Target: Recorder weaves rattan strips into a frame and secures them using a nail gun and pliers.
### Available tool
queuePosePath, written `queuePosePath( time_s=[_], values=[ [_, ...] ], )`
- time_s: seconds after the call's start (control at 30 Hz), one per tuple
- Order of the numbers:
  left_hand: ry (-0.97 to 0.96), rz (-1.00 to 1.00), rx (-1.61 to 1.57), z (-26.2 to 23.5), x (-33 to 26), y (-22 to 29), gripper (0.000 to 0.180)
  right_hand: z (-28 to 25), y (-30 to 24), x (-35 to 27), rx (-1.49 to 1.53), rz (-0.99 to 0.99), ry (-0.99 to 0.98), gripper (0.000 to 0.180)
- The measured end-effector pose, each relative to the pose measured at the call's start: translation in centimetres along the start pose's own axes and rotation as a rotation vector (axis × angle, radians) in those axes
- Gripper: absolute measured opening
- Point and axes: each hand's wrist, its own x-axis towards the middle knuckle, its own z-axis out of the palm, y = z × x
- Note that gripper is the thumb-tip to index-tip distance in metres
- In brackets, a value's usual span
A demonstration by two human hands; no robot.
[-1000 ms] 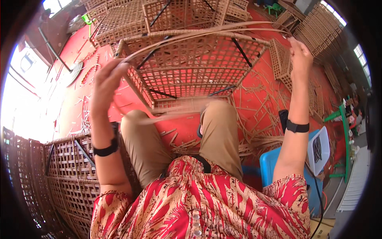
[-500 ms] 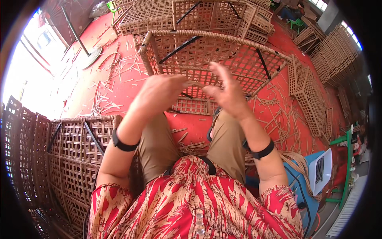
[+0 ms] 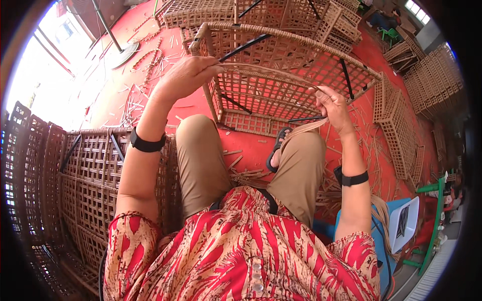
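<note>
At nine o'clock, by the person's left side, stands a dark woven lattice panel (image 3: 85, 180), one piece with curved black bars, its lower part running out of view. Just inside it rises the left forearm with one black wristband (image 3: 146, 144), and at about eleven o'clock the left hand (image 3: 187, 76) is closed, fingers curled over the end of a bundle of thin pale rattan strips (image 3: 266, 72). How many strips lie in the bundle cannot be counted; they run as one flat arc from the left hand across toward two o'clock. Under that arc, from twelve to two o'clock, stands the woven rattan frame (image 3: 281, 80), one open lattice crate on its side with black metal rods showing through; its near rim touches the red floor (image 3: 110, 95). At centre two knees in tan trousers (image 3: 201, 160) point toward it, one sandalled foot (image 3: 277, 148) between them, loose cuttings scattered around it. At about two o'clock the right hand (image 3: 332, 106) is closed as well, pinching the same strips where they bend down toward the right knee; a second black wristband (image 3: 351, 178) sits lower on that arm. At three o'clock one flat lattice panel (image 3: 396, 125) lies on the floor, and at four o'clock stands one blue stool (image 3: 351, 231) beside a green frame (image 3: 434, 220).
</note>
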Motion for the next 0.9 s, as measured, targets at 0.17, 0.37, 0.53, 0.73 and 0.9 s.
queuePosePath(
  time_s=[0.17, 0.37, 0.53, 0.73, 0.9],
  values=[
    [-0.03, -0.013, 0.126, 1.8, 2.3, 3.9, 0.031, 0.8, -0.5, 1.4, -0.317, -0.234, 0.252, 0.04],
    [-0.157, 0.219, 0.156, 4.3, 5.2, 6.9, 0.028, 6.7, -6.5, -0.1, -0.319, -0.538, 0.15, 0.031],
    [-0.097, 0.253, 0.215, 3.0, 5.1, 8.0, 0.029, 5.5, -3.6, -1.6, 0.021, -0.35, 0.105, 0.022],
    [-0.05, 0.142, -0.024, 1.0, 4.6, 6.6, 0.028, 3.0, -0.4, -2.8, 0.311, -0.03, 0.013, 0.03],
    [0.097, 0.115, -0.36, 2.9, 5.8, 7.1, 0.021, 3.1, -1.0, -3.6, 0.391, -0.005, -0.072, 0.041]
  ],
)
